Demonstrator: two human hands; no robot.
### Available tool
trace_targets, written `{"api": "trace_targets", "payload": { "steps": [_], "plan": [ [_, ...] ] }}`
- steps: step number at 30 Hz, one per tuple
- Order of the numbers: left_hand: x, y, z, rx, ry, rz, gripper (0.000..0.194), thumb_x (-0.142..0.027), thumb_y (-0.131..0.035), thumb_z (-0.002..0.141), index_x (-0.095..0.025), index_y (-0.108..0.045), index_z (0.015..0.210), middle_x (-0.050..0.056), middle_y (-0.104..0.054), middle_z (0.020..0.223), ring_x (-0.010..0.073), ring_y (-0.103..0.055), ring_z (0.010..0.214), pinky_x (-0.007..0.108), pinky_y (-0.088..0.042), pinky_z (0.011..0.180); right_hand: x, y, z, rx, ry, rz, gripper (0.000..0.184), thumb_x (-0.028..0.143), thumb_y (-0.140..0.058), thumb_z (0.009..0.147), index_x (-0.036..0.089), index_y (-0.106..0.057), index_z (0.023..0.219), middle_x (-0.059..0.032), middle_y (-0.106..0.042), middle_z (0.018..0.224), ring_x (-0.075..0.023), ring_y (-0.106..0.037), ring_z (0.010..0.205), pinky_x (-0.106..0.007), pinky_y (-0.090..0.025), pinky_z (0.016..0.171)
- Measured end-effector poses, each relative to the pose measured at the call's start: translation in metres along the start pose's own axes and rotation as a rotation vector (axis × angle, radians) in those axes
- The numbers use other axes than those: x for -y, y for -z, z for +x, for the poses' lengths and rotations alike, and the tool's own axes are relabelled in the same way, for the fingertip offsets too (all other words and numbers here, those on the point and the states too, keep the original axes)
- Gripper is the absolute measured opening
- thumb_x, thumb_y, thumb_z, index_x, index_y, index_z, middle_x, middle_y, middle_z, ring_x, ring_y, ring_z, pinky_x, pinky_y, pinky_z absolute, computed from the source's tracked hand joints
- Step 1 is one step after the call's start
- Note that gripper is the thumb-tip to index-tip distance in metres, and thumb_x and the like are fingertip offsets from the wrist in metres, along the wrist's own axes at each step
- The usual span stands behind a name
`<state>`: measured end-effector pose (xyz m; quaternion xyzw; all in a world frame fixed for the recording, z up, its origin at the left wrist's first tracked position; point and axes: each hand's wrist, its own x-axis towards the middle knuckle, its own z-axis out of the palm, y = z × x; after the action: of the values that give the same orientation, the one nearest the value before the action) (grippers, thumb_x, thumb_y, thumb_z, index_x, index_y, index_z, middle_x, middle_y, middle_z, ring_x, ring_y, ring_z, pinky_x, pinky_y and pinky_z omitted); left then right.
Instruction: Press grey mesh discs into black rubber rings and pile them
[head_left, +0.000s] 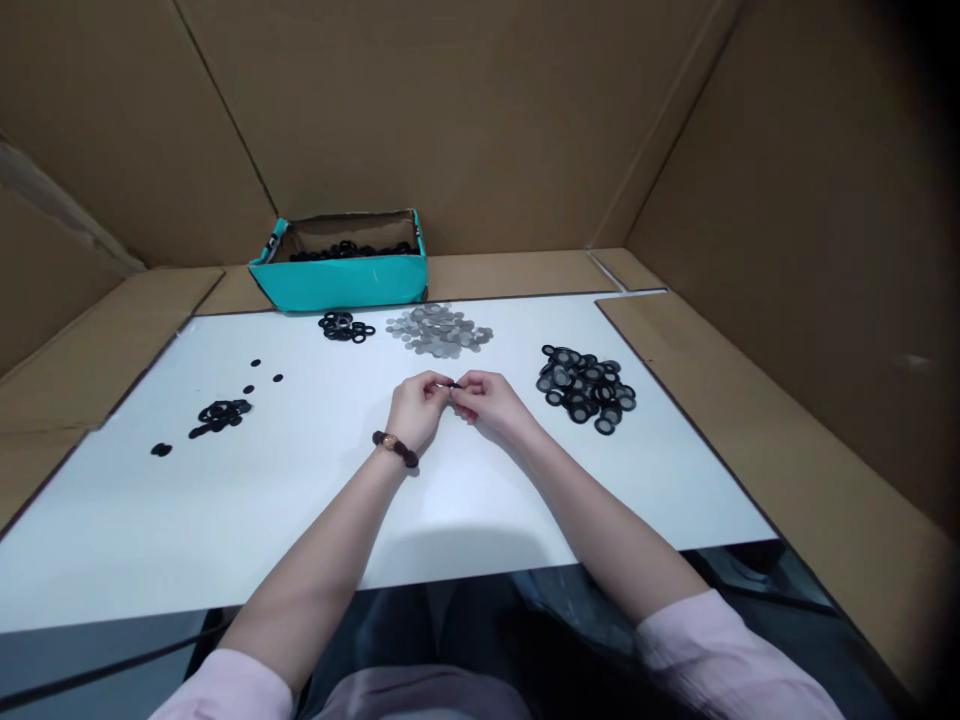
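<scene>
My left hand [417, 405] and my right hand [489, 400] meet above the middle of the white board. Both are closed in a pinch on a small black ring [454, 385], mostly hidden by the fingertips. Just beyond them lies a pile of thin grey discs [442, 332]. Beside it, to the left, is a small heap of black rings [341, 326]. Right of my hands spreads a pile of black rings with grey discs in their centres [589, 385].
A turquoise-fronted box [341, 285] with many black rings stands at the back. On the left are a cluster of black pieces [221, 414] and several loose black discs [160, 450]. Cardboard walls [487, 130] enclose the white board [300, 500].
</scene>
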<state>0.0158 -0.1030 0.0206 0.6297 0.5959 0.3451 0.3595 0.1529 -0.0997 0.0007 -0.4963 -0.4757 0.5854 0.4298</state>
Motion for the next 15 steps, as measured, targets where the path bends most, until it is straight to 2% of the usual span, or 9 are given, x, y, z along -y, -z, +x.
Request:
{"api": "trace_targets", "payload": {
  "steps": [3,6,10,15],
  "plan": [
    [0.002,0.006,0.001,0.058,-0.017,0.014,0.015,-0.023,-0.059,0.074,-0.016,-0.071,0.080,0.003,-0.070,0.073,0.0165,-0.062,0.071,0.027,-0.046,0.070,0.002,0.002,-0.003,0.039,0.063,-0.170,0.013,0.026,-0.062,0.067,0.017,-0.054,0.064,0.0053,-0.049,0.045,-0.0068,-0.039,0.043,-0.022,-0.028,0.045],
    [0.001,0.010,0.002,0.077,-0.028,0.065,0.013,-0.025,-0.059,0.074,-0.016,-0.069,0.073,0.004,-0.070,0.074,0.0164,-0.061,0.071,0.027,-0.046,0.070,0.006,0.004,-0.007,0.044,0.092,-0.321,0.012,0.027,-0.058,0.068,0.017,-0.055,0.063,0.0042,-0.051,0.049,-0.0086,-0.043,0.048,-0.023,-0.031,0.050],
    [-0.004,0.010,-0.001,0.058,0.002,0.086,0.015,-0.024,-0.054,0.077,-0.016,-0.066,0.073,0.004,-0.069,0.073,0.0168,-0.061,0.071,0.027,-0.045,0.070,0.009,0.004,-0.008,-0.015,0.106,-0.328,0.011,0.026,-0.053,0.071,0.017,-0.055,0.064,0.0025,-0.052,0.049,-0.0113,-0.048,0.050,-0.025,-0.037,0.055],
    [-0.009,0.005,-0.004,0.052,-0.027,0.118,0.016,-0.023,-0.051,0.081,-0.016,-0.064,0.075,0.005,-0.070,0.078,0.0171,-0.061,0.076,0.027,-0.044,0.072,0.009,0.002,-0.009,-0.129,0.145,-0.339,0.012,0.025,-0.051,0.073,0.017,-0.055,0.065,0.0003,-0.055,0.052,-0.0122,-0.051,0.052,-0.026,-0.040,0.059]
  ]
}}
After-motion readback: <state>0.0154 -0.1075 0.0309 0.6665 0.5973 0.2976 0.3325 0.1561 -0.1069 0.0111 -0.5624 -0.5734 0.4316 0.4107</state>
